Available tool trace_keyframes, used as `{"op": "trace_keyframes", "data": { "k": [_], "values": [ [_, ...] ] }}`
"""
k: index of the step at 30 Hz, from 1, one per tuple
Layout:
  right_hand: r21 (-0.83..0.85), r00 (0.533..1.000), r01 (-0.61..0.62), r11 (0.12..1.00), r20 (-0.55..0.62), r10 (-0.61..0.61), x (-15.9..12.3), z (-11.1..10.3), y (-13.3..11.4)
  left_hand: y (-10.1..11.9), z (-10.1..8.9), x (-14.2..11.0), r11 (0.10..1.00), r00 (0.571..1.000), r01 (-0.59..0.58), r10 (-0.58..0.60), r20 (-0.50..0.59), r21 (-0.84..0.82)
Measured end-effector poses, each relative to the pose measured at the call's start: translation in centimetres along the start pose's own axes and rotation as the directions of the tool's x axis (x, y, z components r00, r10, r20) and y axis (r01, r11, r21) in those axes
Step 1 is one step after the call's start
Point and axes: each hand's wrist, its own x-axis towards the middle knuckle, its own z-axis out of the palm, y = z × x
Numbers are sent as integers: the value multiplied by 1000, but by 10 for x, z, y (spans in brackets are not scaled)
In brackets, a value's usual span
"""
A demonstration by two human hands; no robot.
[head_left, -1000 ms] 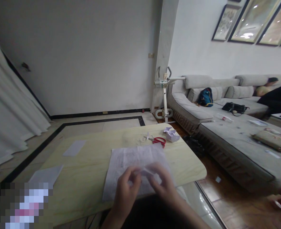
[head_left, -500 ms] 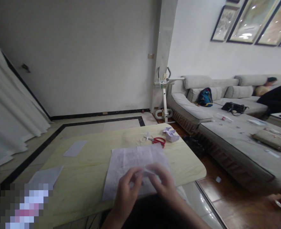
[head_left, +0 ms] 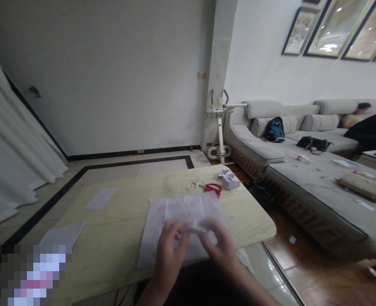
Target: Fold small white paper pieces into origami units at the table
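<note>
Both my hands meet low in the middle of the head view, above a large printed white sheet that lies on a pale wooden table. My left hand and my right hand pinch a small folded piece of white paper between their fingertips. The fingers of both hands are curled round it. Red-handled scissors lie further back on the table, next to a crumpled paper shape near the far right corner.
Two loose paper slips lie on the left side of the table. A grey sofa with a blue backpack and a black bag stands to the right; a person lies on its far end. A white exercise machine stands by the pillar.
My hands have shifted only slightly, fingertips working the small folded paper closer together. The camera has tilted a touch. Nothing else on the table moved.
</note>
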Motion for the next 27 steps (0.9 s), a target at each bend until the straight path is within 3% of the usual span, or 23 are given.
{"op": "trace_keyframes", "data": {
  "k": [5, 13, 18, 24, 27],
  "values": [
    [-7, 991, 119, 993, 59, -119, 3, -2, -3, -1, 0, -2, 995, 998, -53, 49, 42, 82],
    [-101, 989, 131, 986, -61, -138, -3, 4, 1, 2, 6, -5, 993, 987, 118, -115, 108, -16],
    [-96, 982, 189, 977, -8, -191, -2, 4, -2, 6, 4, -5, 985, 983, 156, -148, 107, -73],
    [-34, 983, 183, 982, 34, -182, -3, 2, -4, 6, 4, -7, 996, 978, 70, -59, 201, -48],
    [-13, 982, 186, 982, 44, -185, -2, 1, -6, 5, 3, -6, 997, 982, -60, 51, 180, 43]
  ]
}}
